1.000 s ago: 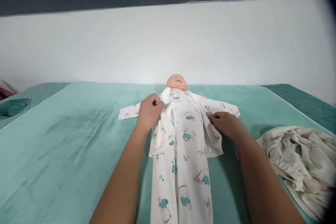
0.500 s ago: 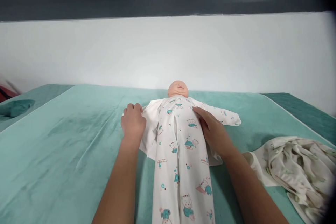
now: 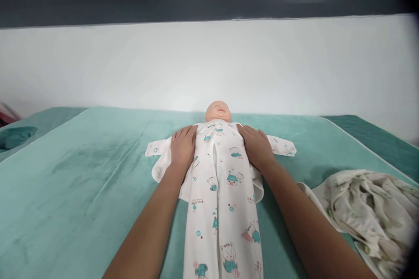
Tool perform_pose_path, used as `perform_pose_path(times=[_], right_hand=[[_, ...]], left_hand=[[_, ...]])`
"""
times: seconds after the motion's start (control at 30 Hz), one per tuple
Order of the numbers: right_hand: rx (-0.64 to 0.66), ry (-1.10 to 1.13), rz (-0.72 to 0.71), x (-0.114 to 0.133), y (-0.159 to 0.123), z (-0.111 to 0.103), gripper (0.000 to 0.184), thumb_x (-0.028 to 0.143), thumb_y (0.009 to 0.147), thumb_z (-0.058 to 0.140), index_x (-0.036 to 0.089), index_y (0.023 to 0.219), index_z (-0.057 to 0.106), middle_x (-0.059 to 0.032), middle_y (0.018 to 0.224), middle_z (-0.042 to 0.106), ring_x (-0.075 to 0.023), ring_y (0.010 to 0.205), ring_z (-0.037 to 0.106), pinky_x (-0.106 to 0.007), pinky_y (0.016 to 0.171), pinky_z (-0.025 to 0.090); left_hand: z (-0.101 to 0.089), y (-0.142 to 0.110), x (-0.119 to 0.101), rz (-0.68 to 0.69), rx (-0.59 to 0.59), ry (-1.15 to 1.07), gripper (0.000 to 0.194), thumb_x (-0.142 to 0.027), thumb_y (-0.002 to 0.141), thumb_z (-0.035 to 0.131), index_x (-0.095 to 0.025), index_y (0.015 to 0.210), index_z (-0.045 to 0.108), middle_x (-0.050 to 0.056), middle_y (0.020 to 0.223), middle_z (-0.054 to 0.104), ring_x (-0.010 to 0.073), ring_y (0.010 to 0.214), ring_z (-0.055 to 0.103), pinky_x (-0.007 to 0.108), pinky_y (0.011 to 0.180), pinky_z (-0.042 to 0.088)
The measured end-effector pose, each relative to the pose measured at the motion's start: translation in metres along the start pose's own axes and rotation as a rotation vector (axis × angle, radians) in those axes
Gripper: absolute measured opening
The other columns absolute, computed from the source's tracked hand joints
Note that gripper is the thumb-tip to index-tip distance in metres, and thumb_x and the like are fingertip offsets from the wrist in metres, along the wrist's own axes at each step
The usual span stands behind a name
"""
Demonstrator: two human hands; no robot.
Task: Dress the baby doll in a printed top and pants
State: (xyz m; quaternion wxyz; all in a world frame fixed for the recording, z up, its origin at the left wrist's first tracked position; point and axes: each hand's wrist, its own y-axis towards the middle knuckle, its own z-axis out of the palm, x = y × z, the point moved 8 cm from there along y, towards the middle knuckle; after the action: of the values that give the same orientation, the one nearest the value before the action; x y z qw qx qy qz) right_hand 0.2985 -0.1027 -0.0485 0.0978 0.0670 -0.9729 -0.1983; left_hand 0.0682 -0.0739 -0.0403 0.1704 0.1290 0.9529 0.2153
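Observation:
A baby doll (image 3: 218,110) lies on its back, head toward the wall, with a white printed baby gown (image 3: 225,174) spread over its body and down toward me. Both sleeves stretch out sideways; the left sleeve (image 3: 157,147) and the right sleeve (image 3: 283,145) each end flat on the bed. My left hand (image 3: 183,146) rests flat on the gown's left side near the shoulder, fingers extended. On the opposite side, my right hand (image 3: 257,144) lies flat across the gown by the other shoulder. The doll's arms and legs are hidden under cloth.
A crumpled pale patterned cloth (image 3: 369,209) lies on the right, beside my right forearm. Green bedding (image 3: 98,174) covers the surface. Behind the doll stands a white wall (image 3: 131,65) under a dark window frame (image 3: 98,4).
My left hand has moved inward from the gown's left edge, opening from a curled grip to lie flat. The left sleeve now shows stretched outward. My right hand has shifted slightly toward the shoulder.

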Motion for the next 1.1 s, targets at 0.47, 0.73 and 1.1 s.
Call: perform_pose_path(times=[0.47, 0.73, 1.1], right_hand=[[-0.322, 0.359, 0.124, 0.003, -0.011, -0.054, 0.048, 0.017, 0.087, 0.041, 0.018, 0.133, 0.056, -0.0097, 0.140, 0.056, -0.0251, 0.131, 0.049, -0.043, 0.111, 0.039], [0.322, -0.115, -0.346, 0.167, 0.050, -0.006, 0.031, 0.023, 0.094, 0.041, 0.012, 0.112, 0.063, -0.0151, 0.115, 0.066, -0.0270, 0.107, 0.060, -0.040, 0.094, 0.046], [0.530, -0.304, -0.376, 0.189, 0.084, 0.047, 0.020, 0.026, 0.088, 0.057, 0.017, 0.098, 0.071, -0.0138, 0.101, 0.072, -0.0268, 0.094, 0.067, -0.037, 0.078, 0.048]], left_hand=[[-0.004, -0.002, 0.036, -0.145, 0.032, 0.143, 0.042, -0.021, 0.096, 0.036, -0.032, 0.124, 0.064, 0.008, 0.115, 0.069, 0.0265, 0.106, 0.061, 0.039, 0.087, 0.038], [-0.004, -0.005, 0.042, -0.166, 0.001, 0.056, 0.040, -0.024, 0.097, 0.037, -0.033, 0.125, 0.064, 0.006, 0.115, 0.069, 0.0248, 0.107, 0.060, 0.039, 0.090, 0.037], [-0.001, -0.001, 0.045, -0.157, -0.026, 0.052, 0.031, -0.023, 0.096, 0.039, -0.024, 0.107, 0.068, 0.007, 0.104, 0.072, 0.0270, 0.102, 0.063, 0.039, 0.083, 0.040]])
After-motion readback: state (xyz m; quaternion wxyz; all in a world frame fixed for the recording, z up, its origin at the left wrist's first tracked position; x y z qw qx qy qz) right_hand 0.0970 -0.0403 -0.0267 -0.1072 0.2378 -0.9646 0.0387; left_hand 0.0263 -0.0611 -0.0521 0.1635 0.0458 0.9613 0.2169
